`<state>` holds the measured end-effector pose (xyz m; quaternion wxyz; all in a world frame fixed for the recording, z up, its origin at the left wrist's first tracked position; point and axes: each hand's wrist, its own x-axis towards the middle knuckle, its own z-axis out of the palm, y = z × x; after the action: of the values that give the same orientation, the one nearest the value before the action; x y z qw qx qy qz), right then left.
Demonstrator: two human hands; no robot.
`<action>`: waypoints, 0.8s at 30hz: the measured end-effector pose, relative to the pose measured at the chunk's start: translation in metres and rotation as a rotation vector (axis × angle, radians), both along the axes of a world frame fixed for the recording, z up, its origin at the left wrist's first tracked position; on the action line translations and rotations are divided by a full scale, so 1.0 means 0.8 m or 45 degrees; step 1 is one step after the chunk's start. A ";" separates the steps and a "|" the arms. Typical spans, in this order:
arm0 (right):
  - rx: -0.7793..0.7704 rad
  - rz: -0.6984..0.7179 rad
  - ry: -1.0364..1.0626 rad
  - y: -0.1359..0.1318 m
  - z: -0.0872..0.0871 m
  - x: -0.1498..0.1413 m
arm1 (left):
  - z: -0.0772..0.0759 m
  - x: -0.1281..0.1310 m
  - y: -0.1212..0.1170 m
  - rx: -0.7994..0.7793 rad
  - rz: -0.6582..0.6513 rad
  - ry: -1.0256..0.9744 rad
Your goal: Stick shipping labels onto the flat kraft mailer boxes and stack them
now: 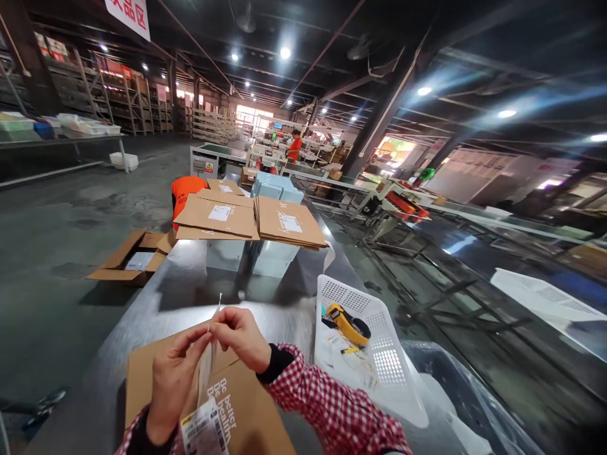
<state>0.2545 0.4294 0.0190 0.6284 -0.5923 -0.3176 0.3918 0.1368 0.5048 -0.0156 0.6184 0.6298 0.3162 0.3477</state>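
Note:
My left hand (177, 376) and my right hand (241, 335) meet above a brown cardboard box (258, 411) printed "Be better Be healthy". Both hands are closed, thumbs and fingertips pinching a thin whitish strip (204, 373), whose tip sticks up past the fingers. The strip runs down toward a barcode label (205, 433) with a yellow patch at the bottom. Whether strip and label are one piece I cannot tell. Right of my right sleeve, a white perforated basket (403, 395) holds a yellow tape dispenser (349, 325) and small tags.
On the metal table (161, 316), flattened cartons (218, 215) lie across pale blue bins (275, 258). An open carton (121, 259) sits on the floor at left. Someone in orange (184, 189) bends behind the cartons; another person (294, 146) stands farther back. Clear plastic sheeting (455, 385) lies at right.

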 end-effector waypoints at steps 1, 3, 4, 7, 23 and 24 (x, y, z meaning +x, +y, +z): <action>0.012 0.035 -0.090 0.000 -0.002 0.004 | -0.002 0.001 0.004 -0.087 -0.054 -0.016; 0.019 0.103 -0.221 0.002 -0.009 0.012 | -0.005 0.003 0.012 -0.287 -0.174 -0.091; 0.019 0.119 -0.258 0.004 -0.012 0.016 | -0.006 0.005 0.015 -0.402 -0.218 -0.145; 0.008 0.114 -0.251 0.020 -0.021 0.027 | -0.007 0.013 0.022 -0.785 -0.164 -0.282; -0.397 -0.036 -1.829 0.176 0.002 0.220 | 0.070 0.117 0.257 -0.461 0.697 -0.558; -0.522 -0.008 -1.926 0.179 0.002 0.242 | 0.070 0.134 0.278 -0.374 0.715 -0.504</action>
<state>0.4478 0.5730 0.0204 0.1206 -0.8034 -0.5790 -0.0690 0.2439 0.7268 0.0406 0.6319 0.3439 0.3974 0.5698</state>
